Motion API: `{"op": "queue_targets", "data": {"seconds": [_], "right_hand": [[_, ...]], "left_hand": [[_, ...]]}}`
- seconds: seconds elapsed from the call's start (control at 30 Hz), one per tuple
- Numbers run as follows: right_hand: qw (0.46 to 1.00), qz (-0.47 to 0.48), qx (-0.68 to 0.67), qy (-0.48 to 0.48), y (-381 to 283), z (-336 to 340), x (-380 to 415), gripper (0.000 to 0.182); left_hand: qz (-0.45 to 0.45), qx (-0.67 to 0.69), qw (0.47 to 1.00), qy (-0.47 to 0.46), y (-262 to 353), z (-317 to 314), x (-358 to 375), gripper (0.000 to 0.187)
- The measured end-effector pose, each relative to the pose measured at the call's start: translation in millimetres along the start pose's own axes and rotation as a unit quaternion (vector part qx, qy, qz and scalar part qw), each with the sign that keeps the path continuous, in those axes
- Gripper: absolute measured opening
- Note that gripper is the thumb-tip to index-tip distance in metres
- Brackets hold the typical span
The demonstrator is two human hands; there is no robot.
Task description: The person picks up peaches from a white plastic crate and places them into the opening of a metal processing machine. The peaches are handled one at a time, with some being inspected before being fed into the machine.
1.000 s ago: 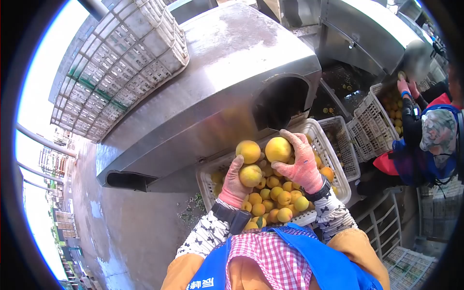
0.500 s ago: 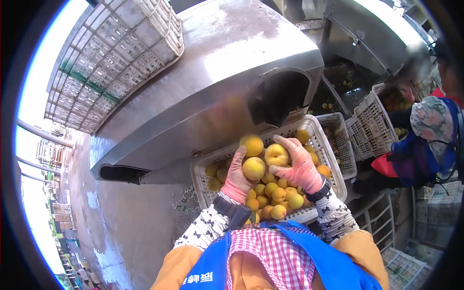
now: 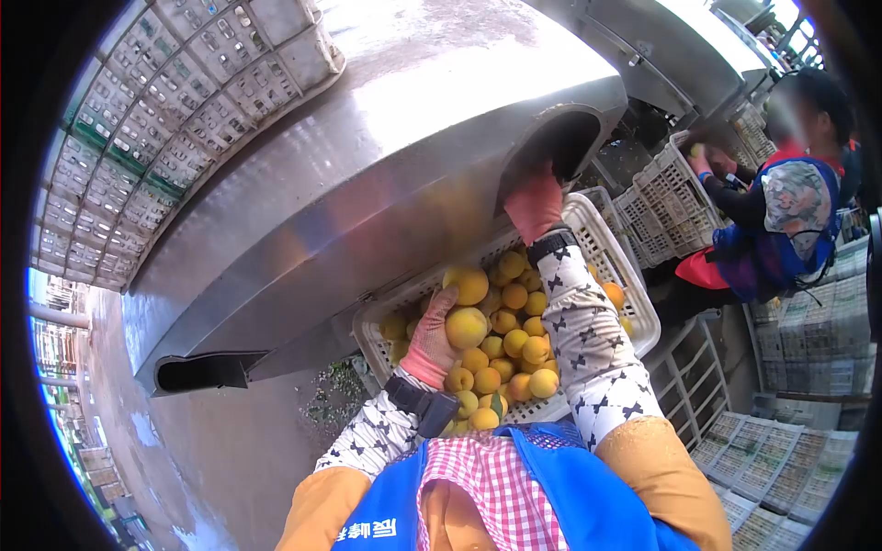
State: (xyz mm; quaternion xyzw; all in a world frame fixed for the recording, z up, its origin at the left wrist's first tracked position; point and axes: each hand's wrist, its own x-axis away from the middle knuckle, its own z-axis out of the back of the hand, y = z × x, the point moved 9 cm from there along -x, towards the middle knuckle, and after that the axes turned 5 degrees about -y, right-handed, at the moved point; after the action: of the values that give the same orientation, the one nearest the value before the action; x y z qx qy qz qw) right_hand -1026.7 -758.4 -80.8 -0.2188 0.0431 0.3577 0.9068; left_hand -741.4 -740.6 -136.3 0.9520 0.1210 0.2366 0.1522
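My left hand (image 3: 428,345), in a pink glove, is closed around two yellow peaches (image 3: 467,327), one above the other, over the crate. My right hand (image 3: 535,208), gloved the same, reaches into the dark opening (image 3: 562,145) at the end of a metal chute. Shadow and the chute's edge hide its fingers, so what it holds cannot be seen. Below both hands, a white plastic crate (image 3: 648,323) contains many yellow-orange peaches (image 3: 514,343). My right forearm passes over the crate's right part.
A large metal housing (image 3: 367,174) stands before me, with a pale crate (image 3: 197,119) on its left top. On the right, a co-worker (image 3: 795,197) handles fruit at another crate (image 3: 675,207). A metal rail (image 3: 689,367) and stacked crates (image 3: 781,459) stand nearer me.
My right hand has left the crate, where it held a peach, and gone forward into the chute opening. My left hand keeps its two peaches. The view has shifted, bringing the co-worker more into sight.
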Motion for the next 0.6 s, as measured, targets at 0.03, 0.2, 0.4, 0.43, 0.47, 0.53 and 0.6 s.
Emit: {"op": "queue_targets", "data": {"seconds": [0.03,0.2,0.4,0.43,0.47,0.53,0.6], "right_hand": [[0.999,0.014,0.033,0.012,4,-15,-11,0.056],[0.946,0.169,-0.264,0.078,-62,158,84,0.065],[0.902,0.283,-0.317,-0.07,-62,148,162,0.069],[0.901,0.283,-0.322,-0.07,-59,150,161,0.069],[0.89,0.263,-0.354,-0.114,-56,144,157,0.07],[0.884,0.205,-0.391,-0.155,-43,137,146,0.07],[0.911,0.169,-0.373,-0.059,-31,143,125,0.069]], "left_hand": [[-0.009,-0.025,1.0,-0.013,3,-2,-2,0.05],[-0.023,-0.026,0.997,-0.064,13,-50,6,0.048],[-0.121,-0.324,0.934,-0.091,22,-108,13,0.059],[-0.121,-0.328,0.933,-0.086,23,-113,15,0.059],[-0.092,-0.35,0.926,-0.106,17,-120,14,0.061],[-0.078,-0.355,0.924,-0.119,10,-134,11,0.057],[-0.06,-0.303,0.948,-0.073,9,-105,-3,0.053]]}}
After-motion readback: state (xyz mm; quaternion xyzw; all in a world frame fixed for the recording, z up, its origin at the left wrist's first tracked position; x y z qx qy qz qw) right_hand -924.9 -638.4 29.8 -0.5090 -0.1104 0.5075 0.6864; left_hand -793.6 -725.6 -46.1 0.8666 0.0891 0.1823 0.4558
